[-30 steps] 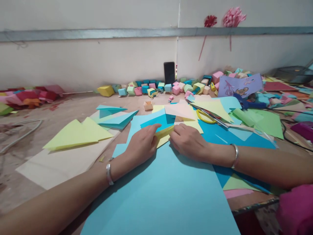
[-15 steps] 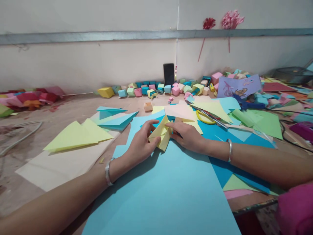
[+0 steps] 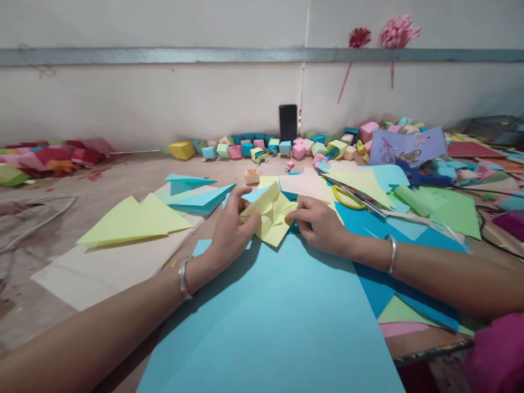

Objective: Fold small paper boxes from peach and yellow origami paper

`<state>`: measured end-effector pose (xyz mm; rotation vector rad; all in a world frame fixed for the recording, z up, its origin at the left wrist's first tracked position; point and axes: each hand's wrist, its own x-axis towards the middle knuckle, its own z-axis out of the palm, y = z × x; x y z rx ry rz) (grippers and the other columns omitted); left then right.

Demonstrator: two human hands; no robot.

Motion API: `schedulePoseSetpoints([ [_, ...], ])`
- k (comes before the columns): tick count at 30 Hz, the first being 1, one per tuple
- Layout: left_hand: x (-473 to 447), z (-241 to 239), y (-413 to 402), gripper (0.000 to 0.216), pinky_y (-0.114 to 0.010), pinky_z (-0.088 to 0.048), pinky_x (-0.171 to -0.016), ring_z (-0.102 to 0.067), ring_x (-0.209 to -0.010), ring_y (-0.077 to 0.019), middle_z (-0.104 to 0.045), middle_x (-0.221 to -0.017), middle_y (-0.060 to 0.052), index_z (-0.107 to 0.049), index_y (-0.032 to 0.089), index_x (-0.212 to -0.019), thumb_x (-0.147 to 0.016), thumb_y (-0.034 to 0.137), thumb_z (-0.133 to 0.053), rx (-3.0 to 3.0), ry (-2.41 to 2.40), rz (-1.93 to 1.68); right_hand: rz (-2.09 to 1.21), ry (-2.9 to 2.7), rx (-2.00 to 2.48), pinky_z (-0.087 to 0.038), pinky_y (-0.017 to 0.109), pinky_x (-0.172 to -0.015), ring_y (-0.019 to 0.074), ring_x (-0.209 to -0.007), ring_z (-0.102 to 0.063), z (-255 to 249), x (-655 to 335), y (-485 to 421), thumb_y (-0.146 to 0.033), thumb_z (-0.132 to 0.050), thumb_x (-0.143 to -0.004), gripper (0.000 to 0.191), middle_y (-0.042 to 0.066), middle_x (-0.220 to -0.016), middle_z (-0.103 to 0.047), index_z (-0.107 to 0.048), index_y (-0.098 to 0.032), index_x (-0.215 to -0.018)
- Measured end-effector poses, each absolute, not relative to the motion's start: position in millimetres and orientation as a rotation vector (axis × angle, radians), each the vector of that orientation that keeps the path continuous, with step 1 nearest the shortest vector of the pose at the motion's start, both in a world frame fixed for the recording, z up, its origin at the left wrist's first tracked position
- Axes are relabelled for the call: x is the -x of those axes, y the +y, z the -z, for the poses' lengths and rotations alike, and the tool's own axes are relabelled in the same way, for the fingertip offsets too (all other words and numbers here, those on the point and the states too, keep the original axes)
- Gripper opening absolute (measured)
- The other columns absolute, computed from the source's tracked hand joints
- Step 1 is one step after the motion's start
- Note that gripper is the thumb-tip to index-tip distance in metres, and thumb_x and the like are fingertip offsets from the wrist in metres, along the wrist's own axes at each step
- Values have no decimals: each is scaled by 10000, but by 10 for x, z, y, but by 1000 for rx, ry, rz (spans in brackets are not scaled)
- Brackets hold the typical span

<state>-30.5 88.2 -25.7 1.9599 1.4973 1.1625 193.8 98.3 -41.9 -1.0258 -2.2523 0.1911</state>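
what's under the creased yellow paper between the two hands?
A large light-blue sheet shows around the lower corner of the creased yellow paper, which the left hand and right hand both hold. Whatever lies directly beneath is covered.

The left corner of the yellow folded paper [image 3: 273, 217] is partly covered by the left hand [image 3: 231, 229], and its right corner by the right hand [image 3: 323, 226]. The light-blue sheet [image 3: 270, 322] is cut off by the bottom edge; the dark box [image 3: 495, 130] and magenta cloth [image 3: 495, 355] are cut off at the right edge, the white cable [image 3: 67, 211] at the left. The purple card [image 3: 385, 143] is slightly blurred — fine detail cannot be resolved.
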Motion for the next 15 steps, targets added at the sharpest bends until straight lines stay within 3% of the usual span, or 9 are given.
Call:
schedulePoseSetpoints([
  [7, 285, 191, 905, 432, -308, -459, -697, -552, -764, -177, -561, -862, -11, -515, 178, -1180, -753, 109, -512, -2168, 1649, -1009, -124, -2355, 1118, -292, 279, -584, 167, -690, -502, 472, -1947, 999, -91, -525, -807, 304, 38, -722, -522, -767, -220, -937],
  [15, 350, 307, 960, 577, -398, -487, -879, -514, -1065, -240, -521, -1079, -82, -555, 201, -1088, -612, -79, -391, -2399, 1577, -1150, -152, -2356, 1052, -350, 276, -625, 167, -753, -536, 471, -1940, 1021, -79, -520, -816, 290, 62, -800, -563, -765, -188, -925],
])
